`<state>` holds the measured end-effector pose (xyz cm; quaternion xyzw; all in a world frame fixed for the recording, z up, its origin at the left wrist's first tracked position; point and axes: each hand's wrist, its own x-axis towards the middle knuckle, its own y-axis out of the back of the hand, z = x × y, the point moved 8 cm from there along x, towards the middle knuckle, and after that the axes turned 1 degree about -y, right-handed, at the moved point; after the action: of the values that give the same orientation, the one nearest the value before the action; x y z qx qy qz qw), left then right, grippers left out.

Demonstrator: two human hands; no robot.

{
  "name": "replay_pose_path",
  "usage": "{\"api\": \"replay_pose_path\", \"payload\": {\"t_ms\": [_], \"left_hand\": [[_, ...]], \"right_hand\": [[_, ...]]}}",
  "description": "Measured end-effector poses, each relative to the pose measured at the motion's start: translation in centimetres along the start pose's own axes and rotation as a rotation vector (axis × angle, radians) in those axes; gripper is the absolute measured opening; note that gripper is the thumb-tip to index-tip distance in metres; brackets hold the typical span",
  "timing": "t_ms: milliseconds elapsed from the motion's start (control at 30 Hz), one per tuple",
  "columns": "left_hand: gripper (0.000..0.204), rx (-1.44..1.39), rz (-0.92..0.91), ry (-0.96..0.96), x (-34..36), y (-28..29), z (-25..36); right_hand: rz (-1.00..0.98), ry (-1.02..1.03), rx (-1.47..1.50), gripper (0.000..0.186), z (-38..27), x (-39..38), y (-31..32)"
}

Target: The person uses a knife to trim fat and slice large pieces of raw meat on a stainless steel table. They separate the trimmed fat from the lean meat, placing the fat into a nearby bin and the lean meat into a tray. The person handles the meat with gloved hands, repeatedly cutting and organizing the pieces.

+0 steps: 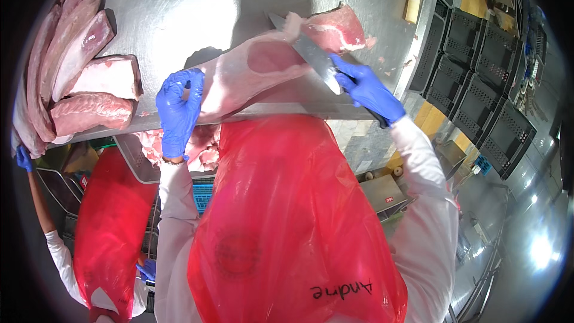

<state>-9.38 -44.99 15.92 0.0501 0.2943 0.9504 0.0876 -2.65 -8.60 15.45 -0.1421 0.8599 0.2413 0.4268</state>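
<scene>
A long slab of pale raw meat lies across the metal table before me. My left hand, in a blue glove, is curled closed at the slab's left end, thumb and forefinger forming a ring. In my blue-gloved right hand is a knife with a wide blade and dark handle. Its blade slants over the slab's right end, tip toward the far side. A pale scrap touches the blade near its tip. Just beyond the blade sits a thicker chunk of meat.
Several long meat pieces and a fatty block lie at the left. Below the table edge, a tray holds trimmings. A co-worker in a red apron stands at left. Black crates are at right.
</scene>
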Motion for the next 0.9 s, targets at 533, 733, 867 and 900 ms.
{"api": "replay_pose_path", "payload": {"t_ms": [533, 733, 867, 900], "left_hand": [[0.041, -0.005, -0.499, 0.202, 9.1, -16.3, 1.6], [0.044, -0.184, -0.742, -0.078, 11.1, -21.5, 0.0], [0.03, -0.203, -0.828, 0.047, 12.6, -17.7, -1.1], [0.027, -0.306, -0.773, -0.079, 12.4, -17.2, -1.3]], "right_hand": [[0.205, 0.236, -0.525, 0.054, 3.6, -12.2, 8.1], [0.324, 0.13, -0.225, 0.053, 5.2, -12.1, 5.6], [0.211, -0.14, 0.003, 0.049, 4.5, -8.6, 0.0], [0.222, -0.066, 0.004, 0.048, 3.6, -7.6, -0.9]]}}
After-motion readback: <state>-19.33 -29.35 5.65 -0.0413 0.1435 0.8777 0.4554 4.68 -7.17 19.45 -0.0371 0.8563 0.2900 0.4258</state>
